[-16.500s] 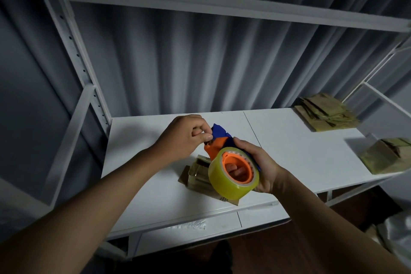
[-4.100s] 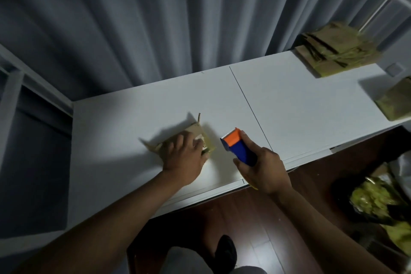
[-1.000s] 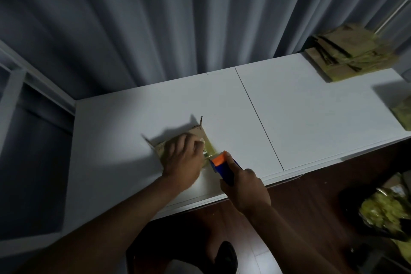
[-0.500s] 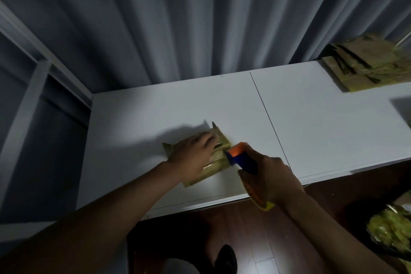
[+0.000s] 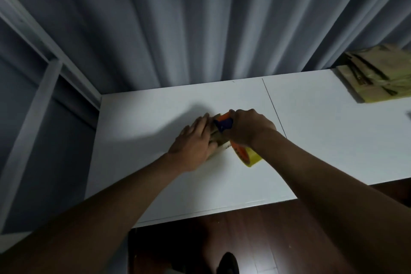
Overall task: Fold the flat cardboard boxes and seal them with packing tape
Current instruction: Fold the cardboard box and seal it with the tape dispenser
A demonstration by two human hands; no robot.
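Head view — small brown box [image 5: 219, 138] mostly hidden | left hand [image 5: 193, 142] flat on it

Small brown cardboard box [image 5: 219, 137] on white table under my hands; orange-blue tape dispenser [image 5: 224, 123] upon it, yellow roll [image 5: 250, 155] behind.

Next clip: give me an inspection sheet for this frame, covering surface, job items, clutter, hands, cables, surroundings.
Surface: white table, seam between two panels.
Job items: small cardboard box under both hands; tape dispenser with yellow tape roll; stack of flat boxes at far right.
Clutter: nothing seen.
Hands: left hand pressing flat on the box; right hand gripping the dispenser.
Cables: nothing seen.
Surroundings: grey curtain, white shelf frame, dark wood floor.
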